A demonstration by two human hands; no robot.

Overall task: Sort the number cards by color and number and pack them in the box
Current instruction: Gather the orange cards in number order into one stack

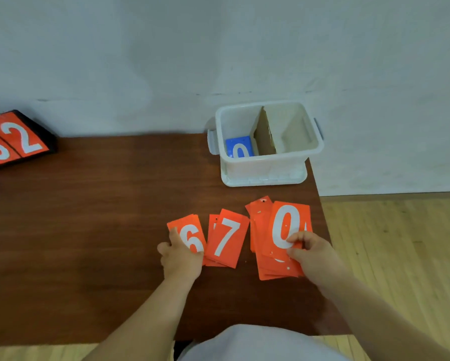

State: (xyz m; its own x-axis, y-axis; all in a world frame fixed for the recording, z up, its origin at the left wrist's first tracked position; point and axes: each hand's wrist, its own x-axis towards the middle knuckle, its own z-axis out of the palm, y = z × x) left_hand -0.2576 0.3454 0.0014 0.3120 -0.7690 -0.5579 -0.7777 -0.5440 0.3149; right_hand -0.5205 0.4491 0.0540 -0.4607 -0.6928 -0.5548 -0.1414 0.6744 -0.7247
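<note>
Lying on the dark brown wooden tabletop (101, 230), toward its right end, the orange rectangular number cards form three groups side by side. On the left is the orange card with a white 6 (190, 237), tilted a little. The left hand (182, 259) grips it at its lower end, the thumb laid along the card's left edge and the fingers curled under the bottom.

Just beside it to the right, the orange card with a white 7 (227, 238) lies on top of a few more orange cards, whose edges peek out at its left and bottom. Further right, the orange card with a white 0 (286, 227) tops a fanned stack of orange cards (259, 220). The right hand (309, 251) pinches this card at its lower right corner between thumb and curled fingers.

Behind the cards, near the far right corner of the tabletop, stands the white plastic box (268, 162) with side handles. A brown cardboard divider (264, 136) splits it into two compartments. In the left compartment lies a blue card with a white 0 (239, 148).

At the far left edge of the tabletop sits a black flip scoreboard (13, 139) showing white 3 and 2 on orange. A grey-white wall (140, 48) rises behind, and a pale wooden floor (401, 256) shows to the right.
</note>
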